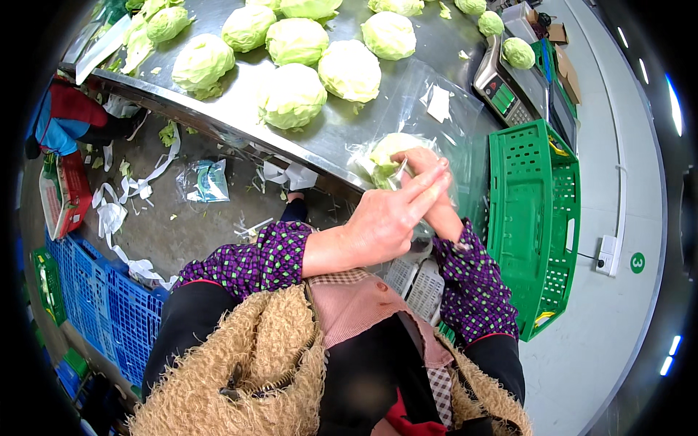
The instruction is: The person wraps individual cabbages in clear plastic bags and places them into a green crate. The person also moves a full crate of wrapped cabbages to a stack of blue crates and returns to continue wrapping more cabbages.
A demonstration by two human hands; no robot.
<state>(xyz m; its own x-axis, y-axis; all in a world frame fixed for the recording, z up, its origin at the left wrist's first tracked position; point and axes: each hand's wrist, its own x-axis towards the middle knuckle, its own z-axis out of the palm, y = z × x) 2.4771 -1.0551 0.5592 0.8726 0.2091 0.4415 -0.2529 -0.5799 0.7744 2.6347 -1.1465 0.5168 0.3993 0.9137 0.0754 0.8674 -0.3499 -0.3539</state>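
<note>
Near the table edge a cabbage (397, 146) lies inside a clear plastic bag (357, 155). My left hand (381, 220) reaches across from the left with its fingers extended over my right hand (436, 204). The right hand is at the bag's gathered side, touching the cabbage or the film; its fingers are partly hidden under the left. Whether either hand grips the film cannot be told. Flat clear plastic bags (414, 103) lie just beyond, with a white paper piece (438, 103) on them. Several bare cabbage heads (293, 96) stand further left on the metal table.
A green plastic crate (518, 218) stands at the right, beside a weighing scale (501, 98) with a cabbage (518, 53) on it. The metal table's edge (218, 117) runs diagonally. Trimmings and white strips (112, 215) litter the floor. Another person (65, 120) is at far left.
</note>
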